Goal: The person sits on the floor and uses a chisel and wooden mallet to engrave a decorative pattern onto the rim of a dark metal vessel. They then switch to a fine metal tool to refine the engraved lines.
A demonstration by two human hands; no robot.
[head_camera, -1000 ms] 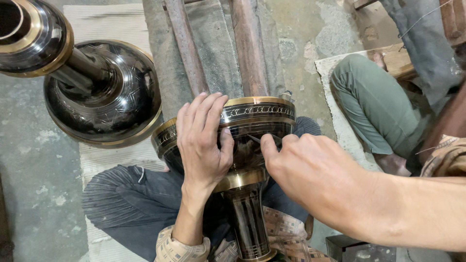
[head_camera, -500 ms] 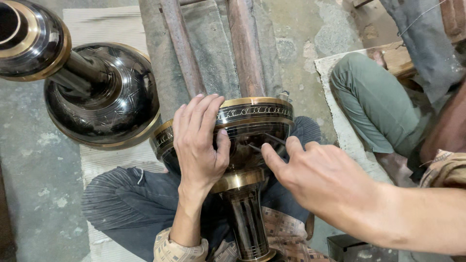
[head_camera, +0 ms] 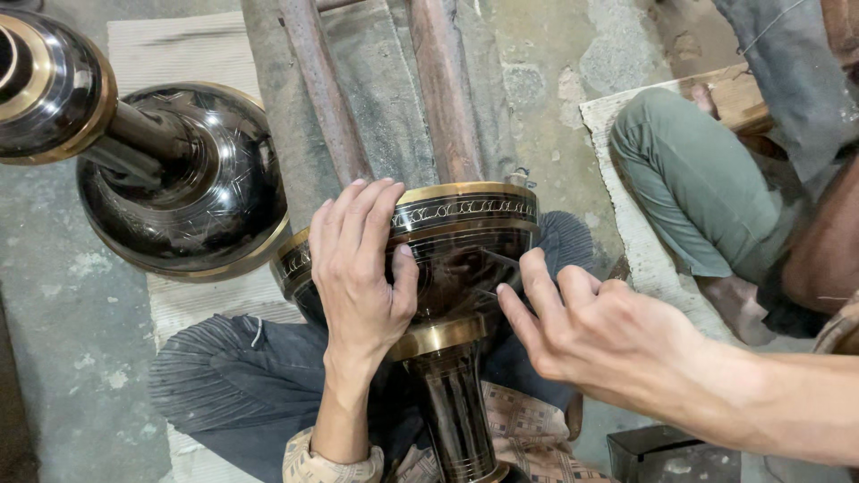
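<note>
Vases (head_camera: 447, 268): 2; hands (head_camera: 358, 268): 2.
</note>
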